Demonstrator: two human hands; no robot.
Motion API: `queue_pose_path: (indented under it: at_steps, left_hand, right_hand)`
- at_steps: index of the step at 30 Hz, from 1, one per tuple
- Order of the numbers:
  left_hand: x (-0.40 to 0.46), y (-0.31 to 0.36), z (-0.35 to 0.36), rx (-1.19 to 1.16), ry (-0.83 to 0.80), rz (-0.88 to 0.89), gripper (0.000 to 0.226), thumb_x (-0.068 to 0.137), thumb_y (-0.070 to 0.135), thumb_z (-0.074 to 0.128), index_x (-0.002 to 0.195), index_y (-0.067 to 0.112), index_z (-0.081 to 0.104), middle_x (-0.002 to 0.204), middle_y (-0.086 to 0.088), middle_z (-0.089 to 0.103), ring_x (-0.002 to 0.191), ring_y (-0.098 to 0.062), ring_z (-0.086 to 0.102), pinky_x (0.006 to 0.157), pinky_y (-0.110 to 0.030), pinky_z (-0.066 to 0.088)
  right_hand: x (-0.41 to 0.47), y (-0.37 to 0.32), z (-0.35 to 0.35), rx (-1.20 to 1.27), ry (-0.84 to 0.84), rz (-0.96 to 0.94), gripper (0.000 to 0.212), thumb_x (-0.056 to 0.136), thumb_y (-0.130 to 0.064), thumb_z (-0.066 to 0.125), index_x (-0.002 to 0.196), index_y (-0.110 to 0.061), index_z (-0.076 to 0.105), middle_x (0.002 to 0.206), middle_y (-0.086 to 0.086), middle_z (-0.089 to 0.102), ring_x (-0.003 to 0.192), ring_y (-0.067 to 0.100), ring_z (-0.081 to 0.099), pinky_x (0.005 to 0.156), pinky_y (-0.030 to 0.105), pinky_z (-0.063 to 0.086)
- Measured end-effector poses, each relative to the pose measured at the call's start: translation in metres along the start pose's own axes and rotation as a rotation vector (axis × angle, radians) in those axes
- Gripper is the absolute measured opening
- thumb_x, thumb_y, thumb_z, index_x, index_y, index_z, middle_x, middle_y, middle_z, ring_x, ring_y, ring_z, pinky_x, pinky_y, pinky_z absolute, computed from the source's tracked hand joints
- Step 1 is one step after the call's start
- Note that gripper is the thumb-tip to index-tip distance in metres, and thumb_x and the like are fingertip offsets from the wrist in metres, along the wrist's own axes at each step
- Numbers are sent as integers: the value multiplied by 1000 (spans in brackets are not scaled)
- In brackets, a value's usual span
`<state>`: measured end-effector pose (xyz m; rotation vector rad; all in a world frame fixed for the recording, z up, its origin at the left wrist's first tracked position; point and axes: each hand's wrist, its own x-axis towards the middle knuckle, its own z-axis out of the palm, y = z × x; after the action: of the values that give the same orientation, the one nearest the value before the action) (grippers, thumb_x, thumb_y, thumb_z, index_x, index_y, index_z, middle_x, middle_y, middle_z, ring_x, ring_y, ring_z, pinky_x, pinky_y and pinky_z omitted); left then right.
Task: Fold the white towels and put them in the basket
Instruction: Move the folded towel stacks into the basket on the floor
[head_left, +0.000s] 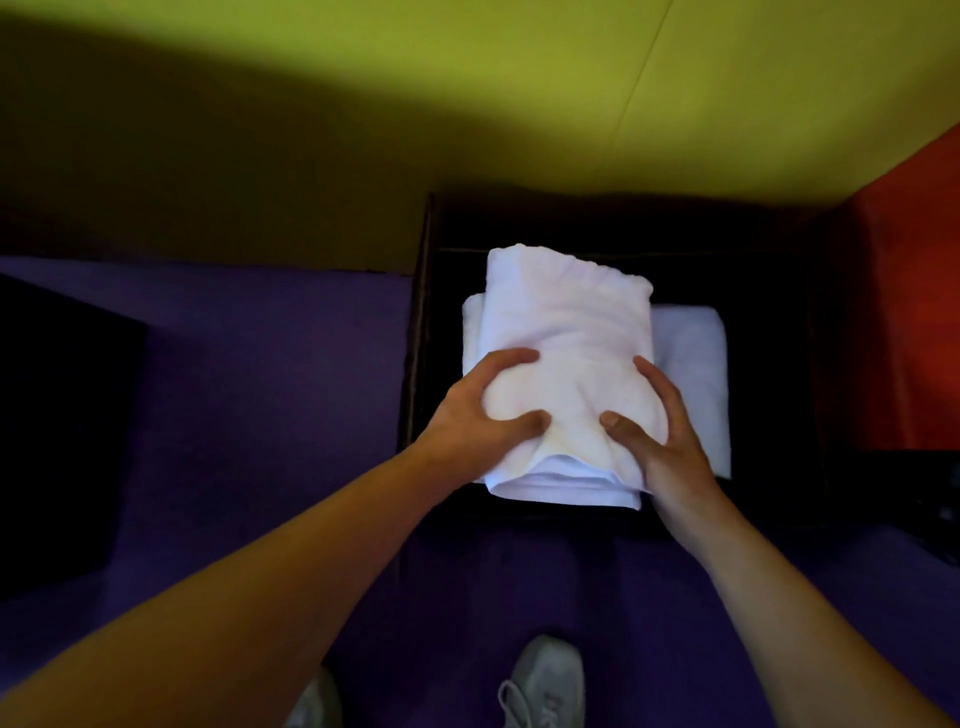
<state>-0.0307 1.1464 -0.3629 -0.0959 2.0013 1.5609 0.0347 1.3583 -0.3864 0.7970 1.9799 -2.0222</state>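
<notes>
White towels (566, 332), black basket (769, 291), purple floor (260, 405), yellow-green wall (467, 78), grey shoe (545, 680).

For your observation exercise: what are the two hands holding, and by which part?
Both hands, left hand and right hand, grip the folded white towel at its near end, over the basket.

Below you, a purple floor (249, 415) fills the lower view. A yellow-green wall (467, 93) spans the top, with a thin seam (644, 67) running down it. A red panel (914, 312) stands at right. A dark block (57, 441) sits at left. Your two grey shoes (545, 680) show at the bottom edge.
</notes>
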Motion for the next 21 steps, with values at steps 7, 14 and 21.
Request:
queue_pose_path:
  at_steps: [7, 14, 21]
  left_hand:
    - [9, -31, -18, 76, 73, 40, 55, 83, 21, 79, 126, 48, 57, 128, 21, 57, 108, 7, 59, 81, -9, 50]
    - [27, -46, -13, 237, 105, -55, 63, 73, 45, 74, 129, 59, 47, 131, -2, 54, 112, -16, 60, 90, -38, 58]
    - [44, -66, 21, 562, -5, -469, 84, 99, 42, 58, 160, 34, 1, 166, -17, -1, 144, -34, 27, 112, -39, 33]
  right_hand:
    - [26, 22, 23, -105, -17, -32, 67, 82, -28, 81, 132, -59, 48, 138, -22, 54, 124, 0, 53, 103, 30, 48]
    - [51, 35, 24, -289, -64, -40, 72, 83, -33, 79, 140, -54, 40, 144, -28, 45, 124, -13, 45, 99, 8, 37]
    - [59, 51, 39, -1136, -155, -18, 70, 88, -60, 61, 151, -45, 33, 165, 14, 13, 150, 29, 19, 119, 38, 18]
